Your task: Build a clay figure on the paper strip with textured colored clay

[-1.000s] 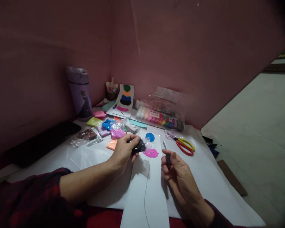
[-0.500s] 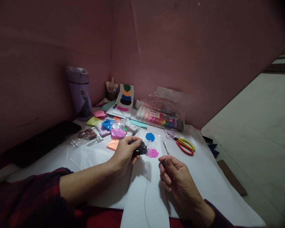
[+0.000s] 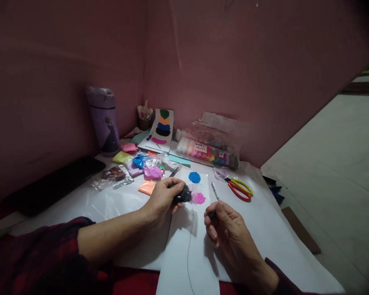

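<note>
My left hand [image 3: 167,194] is closed around a bag of black clay [image 3: 183,194], its clear plastic end pointing right. A small dark lump of clay [image 3: 212,214] sits pinched between the thumb and fingers of my right hand [image 3: 226,225]. Beneath both hands lies a white paper strip [image 3: 180,254] with a thin curved line drawn down it. Near its far end are a round blue clay patch [image 3: 194,177] and a pink clay patch [image 3: 199,198], the pink one partly behind the bag's plastic.
Scissors [image 3: 240,190] and a slim metal tool [image 3: 214,191] lie to the right. Several clay packets [image 3: 153,172] cluster at the left. Behind stand a purple tumbler [image 3: 103,123], a painted sample card [image 3: 147,144] and a bag of coloured clay [image 3: 206,152] against the wall.
My right hand's fingers have shifted slightly around the dark lump, which shows more now. The black clay bag has moved marginally to the right in my left hand.
</note>
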`<action>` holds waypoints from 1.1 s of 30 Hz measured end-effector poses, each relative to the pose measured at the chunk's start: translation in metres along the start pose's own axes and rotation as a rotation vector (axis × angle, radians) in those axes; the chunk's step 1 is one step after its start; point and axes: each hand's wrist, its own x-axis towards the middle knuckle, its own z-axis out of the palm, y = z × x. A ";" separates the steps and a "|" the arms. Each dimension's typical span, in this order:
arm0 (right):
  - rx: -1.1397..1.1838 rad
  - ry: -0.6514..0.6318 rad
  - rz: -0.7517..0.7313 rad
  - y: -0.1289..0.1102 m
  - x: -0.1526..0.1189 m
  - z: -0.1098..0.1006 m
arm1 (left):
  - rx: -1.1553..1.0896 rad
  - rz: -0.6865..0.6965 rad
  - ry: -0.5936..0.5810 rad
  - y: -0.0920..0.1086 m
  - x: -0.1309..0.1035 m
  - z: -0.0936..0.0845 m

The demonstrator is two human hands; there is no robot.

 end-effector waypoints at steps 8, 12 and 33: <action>-0.004 0.035 -0.061 0.000 -0.001 -0.001 | -0.011 -0.017 -0.018 0.000 -0.001 0.000; -0.010 0.040 -0.082 -0.001 -0.004 -0.001 | 0.007 0.001 -0.050 0.000 0.000 -0.001; -0.455 0.190 -0.202 0.005 -0.006 -0.001 | 0.106 0.182 -0.263 -0.009 0.005 -0.006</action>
